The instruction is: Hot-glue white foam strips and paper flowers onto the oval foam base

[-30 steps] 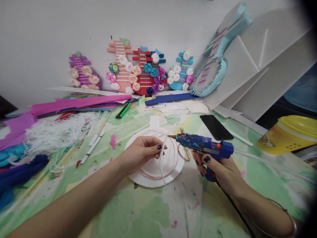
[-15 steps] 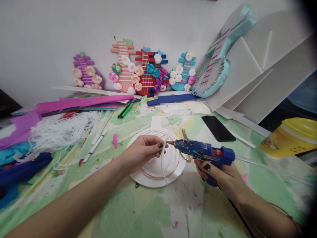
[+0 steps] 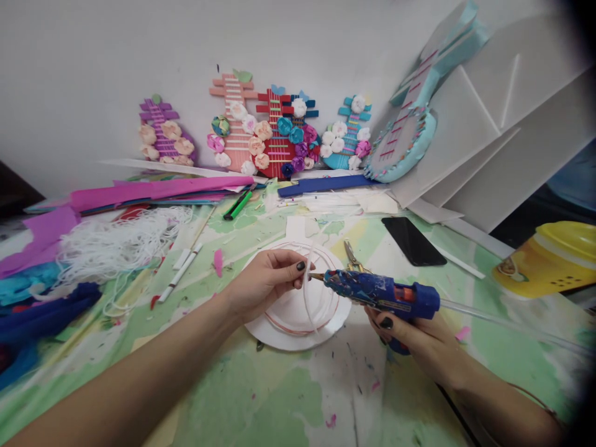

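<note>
My left hand (image 3: 272,279) pinches a thin white strip (image 3: 307,304) between thumb and fingers, so that it stands upright and curves down toward the right. My right hand (image 3: 414,335) is wrapped round a blue glue gun (image 3: 382,292), with a clear glue stick (image 3: 507,323) coming out of its back end. The gun's metal nozzle points left and is right by the strip at my left fingertips. Under both lies a round white guitar-shaped board (image 3: 335,326) with a pinkish ring line and a short neck, partly hidden by my left hand.
Scissors (image 3: 351,253) lie behind the glue gun, with a black phone (image 3: 413,241) to their right. Tangled white cord (image 3: 121,248) and a green cutter (image 3: 238,205) are at left. Decorated guitars (image 3: 277,139) lean on the wall. A yellow tub (image 3: 554,261) stands right.
The glue gun has shifted slightly left and down, its nozzle now lower along the white strip. My left hand stays pinched on the strip. The whole view has shifted a little.
</note>
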`<state>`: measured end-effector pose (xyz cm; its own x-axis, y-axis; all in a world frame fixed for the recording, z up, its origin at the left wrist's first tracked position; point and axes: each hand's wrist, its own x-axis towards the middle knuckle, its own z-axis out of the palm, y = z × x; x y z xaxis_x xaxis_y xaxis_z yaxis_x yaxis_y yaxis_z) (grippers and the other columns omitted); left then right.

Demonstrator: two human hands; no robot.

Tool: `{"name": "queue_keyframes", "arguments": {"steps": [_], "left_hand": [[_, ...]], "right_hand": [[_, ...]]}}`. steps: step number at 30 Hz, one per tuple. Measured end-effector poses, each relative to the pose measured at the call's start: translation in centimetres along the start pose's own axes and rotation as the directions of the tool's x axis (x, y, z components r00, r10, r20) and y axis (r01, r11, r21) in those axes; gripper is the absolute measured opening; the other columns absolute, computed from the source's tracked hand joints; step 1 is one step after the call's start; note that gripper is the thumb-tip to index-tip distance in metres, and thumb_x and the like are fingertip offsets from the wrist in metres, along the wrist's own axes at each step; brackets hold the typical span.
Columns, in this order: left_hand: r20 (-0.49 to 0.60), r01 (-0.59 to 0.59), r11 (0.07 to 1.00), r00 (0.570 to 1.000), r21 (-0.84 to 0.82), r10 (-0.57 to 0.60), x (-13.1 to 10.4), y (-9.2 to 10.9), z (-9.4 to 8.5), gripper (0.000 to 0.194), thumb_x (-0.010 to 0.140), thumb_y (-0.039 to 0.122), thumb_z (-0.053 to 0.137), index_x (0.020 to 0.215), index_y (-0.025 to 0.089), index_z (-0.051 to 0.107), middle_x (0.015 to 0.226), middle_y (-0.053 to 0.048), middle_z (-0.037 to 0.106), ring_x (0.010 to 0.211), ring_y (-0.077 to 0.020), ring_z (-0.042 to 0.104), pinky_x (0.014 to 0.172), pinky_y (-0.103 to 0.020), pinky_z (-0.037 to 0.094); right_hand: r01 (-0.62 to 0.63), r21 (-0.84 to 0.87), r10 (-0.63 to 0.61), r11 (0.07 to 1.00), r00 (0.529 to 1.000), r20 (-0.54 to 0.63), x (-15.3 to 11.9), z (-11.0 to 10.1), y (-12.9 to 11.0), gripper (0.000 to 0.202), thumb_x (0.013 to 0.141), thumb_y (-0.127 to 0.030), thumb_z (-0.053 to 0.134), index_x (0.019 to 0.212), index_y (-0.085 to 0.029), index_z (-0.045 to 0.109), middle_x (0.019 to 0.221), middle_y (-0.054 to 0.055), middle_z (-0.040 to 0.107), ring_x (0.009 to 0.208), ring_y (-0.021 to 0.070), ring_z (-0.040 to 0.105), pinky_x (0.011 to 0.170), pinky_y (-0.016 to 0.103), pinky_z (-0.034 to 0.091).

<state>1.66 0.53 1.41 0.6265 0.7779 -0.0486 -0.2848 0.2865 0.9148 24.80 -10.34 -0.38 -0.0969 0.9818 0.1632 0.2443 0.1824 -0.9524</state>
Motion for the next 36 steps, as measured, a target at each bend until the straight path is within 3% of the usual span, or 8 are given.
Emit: {"name": "queue_keyframes", "arguments": {"steps": [6,12,20,27,32,34,36], "left_hand": [[-0.023,-0.008,1.0,1.0,-0.006,0.008,0.1,0.0,-0.1,0.011,0.07,0.018,0.075,0.075,0.008,0.071,0.065,-0.003,0.061,0.058,-0.0054,0.05,0.056,-0.016,0.04],[-0.08,-0.019,1.0,0.997,-0.022,0.017,0.3,0.1,-0.2,0.014,0.067,0.018,0.077,0.075,0.009,0.071,0.065,-0.003,0.061,0.059,-0.0067,0.052,0.058,-0.018,0.042],[-0.123,-0.028,0.999,0.992,-0.04,0.023,0.3,0.1,-0.7,0.014,0.068,0.019,0.076,0.077,0.009,0.071,0.065,-0.002,0.06,0.058,-0.0053,0.05,0.058,-0.017,0.043],[-0.18,-0.043,0.995,0.983,-0.086,0.027,0.4,0.6,-1.0,0.013,0.067,0.015,0.076,0.076,0.007,0.071,0.068,-0.003,0.061,0.057,-0.005,0.051,0.056,-0.015,0.044],[-0.201,-0.074,0.994,0.978,-0.079,0.057,0.4,1.0,-1.2,0.015,0.065,0.015,0.078,0.076,0.008,0.071,0.068,-0.003,0.062,0.057,-0.0053,0.051,0.057,-0.016,0.045],[-0.204,-0.105,0.992,0.975,-0.064,0.09,0.6,1.1,-1.4,0.017,0.063,0.016,0.079,0.075,0.008,0.07,0.067,-0.003,0.062,0.057,-0.0055,0.052,0.057,-0.016,0.045],[-0.211,-0.146,0.989,0.968,-0.018,0.138,0.7,1.3,-1.6,0.017,0.063,0.019,0.079,0.074,0.009,0.07,0.067,-0.002,0.063,0.058,-0.0058,0.053,0.058,-0.016,0.045]], "right_hand": [[0.046,-0.091,-0.04,0.995,0.997,0.067,0.1,0.2,-1.1,0.023,0.081,-0.04,0.06,0.071,-0.02,0.062,0.063,0.001,0.052,0.055,0.0129,0.044,0.046,0.024,0.038],[0.02,-0.187,-0.014,0.982,0.999,0.032,0.0,0.1,-1.0,0.028,0.079,-0.045,0.06,0.069,-0.02,0.062,0.064,0.002,0.051,0.056,0.0143,0.046,0.047,0.025,0.039],[0.045,-0.188,-0.043,0.981,0.999,0.013,0.2,0.6,-1.6,0.023,0.075,-0.041,0.064,0.065,-0.021,0.061,0.059,0.001,0.05,0.053,0.014,0.044,0.044,0.025,0.038],[-0.056,-0.167,0.058,0.984,0.998,0.006,-0.5,0.2,-0.5,0.02,0.075,-0.041,0.066,0.08,-0.022,0.069,0.069,0.005,0.056,0.064,0.0195,0.053,0.049,0.028,0.045],[-0.093,-0.215,0.107,0.972,0.993,0.051,-0.5,-0.2,0.2,0.031,0.077,-0.044,0.064,0.1,-0.024,0.069,0.099,0.01,0.061,0.093,0.0267,0.056,0.074,0.038,0.05],[-0.11,-0.215,0.121,0.97,0.992,0.04,-0.6,-0.3,0.6,0.032,0.078,-0.044,0.063,0.103,-0.024,0.068,0.098,0.009,0.061,0.093,0.0259,0.056,0.075,0.037,0.049],[-0.099,-0.192,0.106,0.976,0.994,0.028,-0.7,-0.5,0.8,0.028,0.079,-0.043,0.063,0.098,-0.022,0.068,0.084,0.007,0.061,0.079,0.0217,0.056,0.063,0.031,0.048]]}}
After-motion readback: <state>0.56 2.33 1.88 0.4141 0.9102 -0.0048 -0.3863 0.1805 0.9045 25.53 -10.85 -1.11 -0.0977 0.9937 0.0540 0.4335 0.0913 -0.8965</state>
